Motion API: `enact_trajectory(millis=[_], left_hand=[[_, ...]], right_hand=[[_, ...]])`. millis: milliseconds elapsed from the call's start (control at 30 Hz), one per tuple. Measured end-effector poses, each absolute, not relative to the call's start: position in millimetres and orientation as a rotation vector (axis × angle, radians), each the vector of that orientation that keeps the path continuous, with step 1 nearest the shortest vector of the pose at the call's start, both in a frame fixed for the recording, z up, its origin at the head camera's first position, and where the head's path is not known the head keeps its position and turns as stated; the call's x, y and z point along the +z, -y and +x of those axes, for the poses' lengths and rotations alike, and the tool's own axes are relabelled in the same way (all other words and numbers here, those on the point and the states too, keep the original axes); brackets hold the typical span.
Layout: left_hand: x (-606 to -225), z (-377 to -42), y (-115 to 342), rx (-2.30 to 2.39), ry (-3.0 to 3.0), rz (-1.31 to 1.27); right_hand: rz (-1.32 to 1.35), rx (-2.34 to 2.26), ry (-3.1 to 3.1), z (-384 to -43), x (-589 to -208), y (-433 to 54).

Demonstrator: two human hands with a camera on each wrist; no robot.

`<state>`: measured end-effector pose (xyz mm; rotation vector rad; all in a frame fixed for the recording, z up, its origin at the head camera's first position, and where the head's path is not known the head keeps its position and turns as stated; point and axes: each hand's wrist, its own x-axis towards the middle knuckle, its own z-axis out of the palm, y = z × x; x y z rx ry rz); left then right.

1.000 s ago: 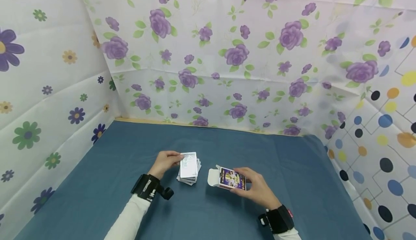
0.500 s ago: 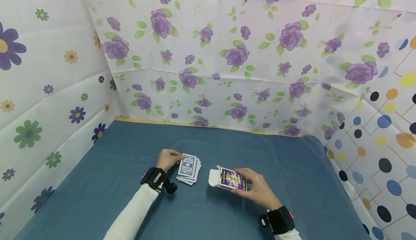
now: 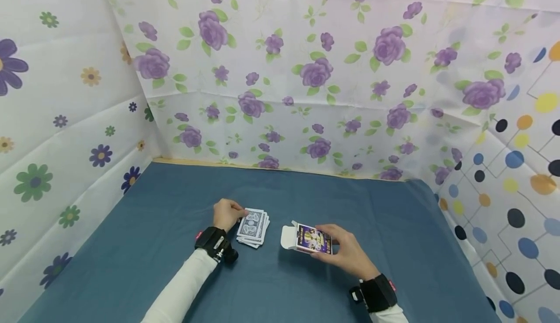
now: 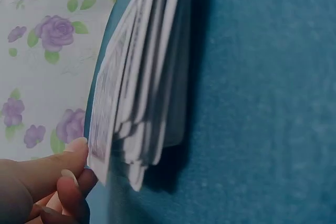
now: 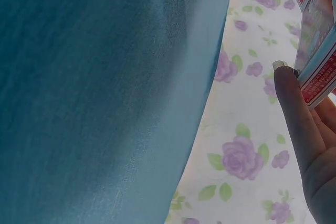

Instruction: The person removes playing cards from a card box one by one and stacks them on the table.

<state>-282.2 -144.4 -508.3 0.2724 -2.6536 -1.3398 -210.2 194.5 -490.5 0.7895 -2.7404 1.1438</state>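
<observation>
A stack of playing cards [image 3: 252,228] lies on the blue cloth, its patterned backs facing up and its edges uneven. My left hand [image 3: 226,214] is at the stack's far left corner, pinching the corner of the top playing card [image 4: 105,114] between thumb and fingers. That card's near end stands a little apart from the cards beneath in the left wrist view. To the right, my right hand [image 3: 347,250] grips a purple-faced card box [image 3: 313,240] by its sides. The box's white flap [image 3: 288,237] hangs open toward the stack. Its inside is hidden.
Blue cloth [image 3: 280,284] covers the table. Behind it hangs a white sheet with purple roses [image 3: 315,73]. Patterned sheets also close off the left [image 3: 57,143] and right [image 3: 516,182] sides.
One second ago a white-faced card topped the stack; now a patterned back shows there. My left wrist has shifted slightly right and up. The right hand and box have barely moved.
</observation>
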Motion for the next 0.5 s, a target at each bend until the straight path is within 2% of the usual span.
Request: enact_trajectory(millis=[133, 233, 400, 500], left_hand=[[-504.5, -278.2, 145.8, -1.29, 2.637, 0.243], [-493.4, -265.8, 140.1, -1.31, 2.615, 0.121], [-464.7, -229.2, 107.9, -1.538, 2.705, -0.372], [-454.1, -212.7, 85.8, -1.505, 2.75, -0.598]], right_hand=[[0.789, 1.142, 2.737, -211.3, -491.2, -193.3], [0.8, 1.152, 2.723, -210.7, -491.4, -191.8], [0.814, 1.183, 2.718, -209.7, -491.1, -189.3], [0.825, 1.195, 2.708, -210.7, -489.6, -187.2]])
